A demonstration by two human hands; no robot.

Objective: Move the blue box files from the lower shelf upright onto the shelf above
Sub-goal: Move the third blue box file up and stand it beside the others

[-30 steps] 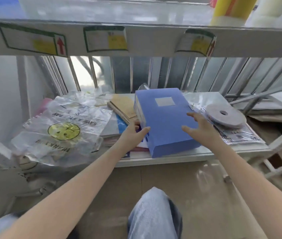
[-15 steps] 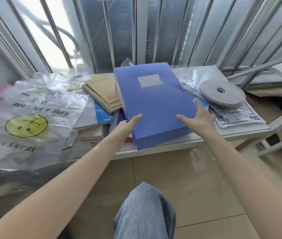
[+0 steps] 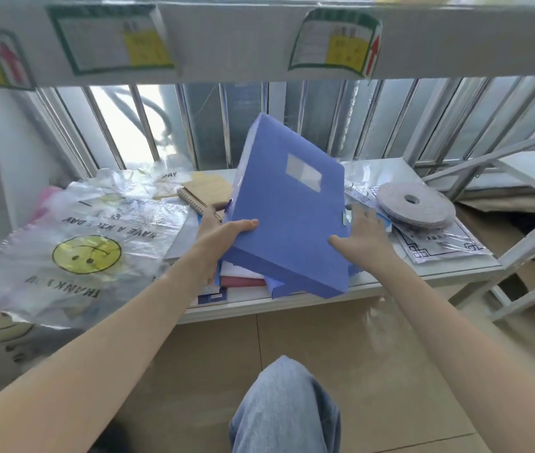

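Observation:
A blue box file with a pale label is tilted up, far end raised, above the lower shelf. My left hand grips its left edge, thumb on top. My right hand holds its right edge, fingers behind. Under it another blue box file shows at the shelf front, mostly hidden. The front rail of the shelf above runs across the top of the head view, with labels stuck on it.
Clear plastic bags with a yellow smiley cover the shelf's left. Notebooks and stacked papers lie beside the file. A grey tape roll on plastic-wrapped sheets sits to the right. Metal bars stand behind. My knee is below.
The blue box file, flat on the stack before, is now lifted and tilted up at its far end with both hands on its sides. The camera has tipped up, showing the upper rail.

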